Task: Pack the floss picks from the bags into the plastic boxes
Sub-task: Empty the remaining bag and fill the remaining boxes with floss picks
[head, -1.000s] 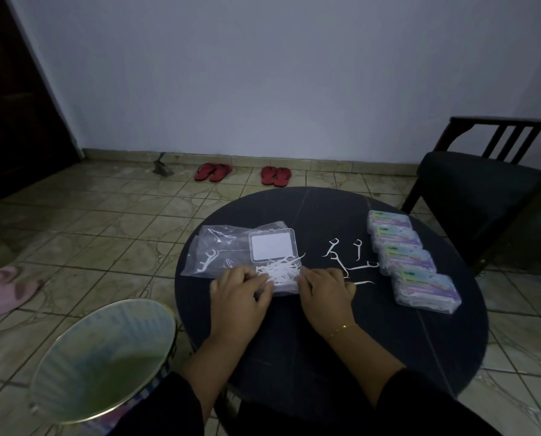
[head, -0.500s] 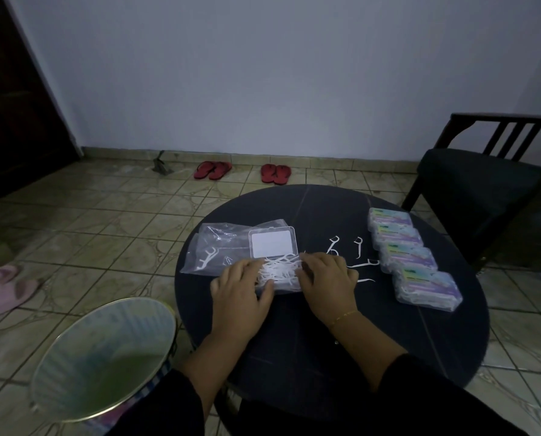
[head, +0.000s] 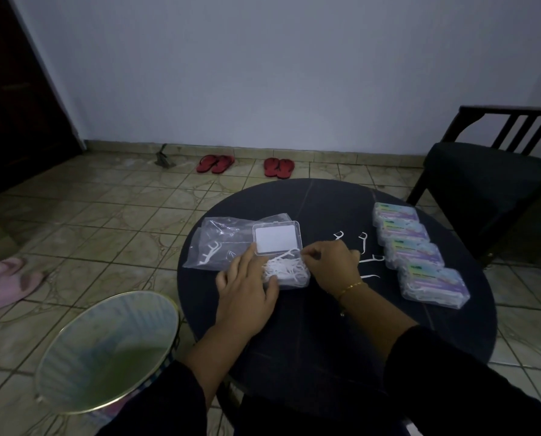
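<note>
From the head view, the person leans over a round dark table (head: pixel 310 335) with an open plastic box (head: pixel 283 262) set just in front of them, its clear lid (head: pixel 277 238) flipped back so the tray stays free for filling. A heap of white floss picks (head: pixel 283 269) already sits in the tray. The left hand (head: pixel 247 287) rests flat against the box's near-left side, fingers fairly straight and close together over the heap's edge — bracing it, I'd guess, so the light box doesn't skid. The right hand (head: pixel 333 262) hovers at the box's right edge, thumb and forefinger pinched on what looks like one pick poking out, likely tucking it in. A nearly emptied clear bag (head: pixel 222 247) lies touching the box on the left, a couple of picks left inside. A few loose picks (head: pixel 362 247) lie scattered just beyond the right hand, and four filled boxes (head: pixel 420 253) stand in a row along the table's right side, out of the way. A bin (head: pixel 105 350) waits beside the table.
</note>
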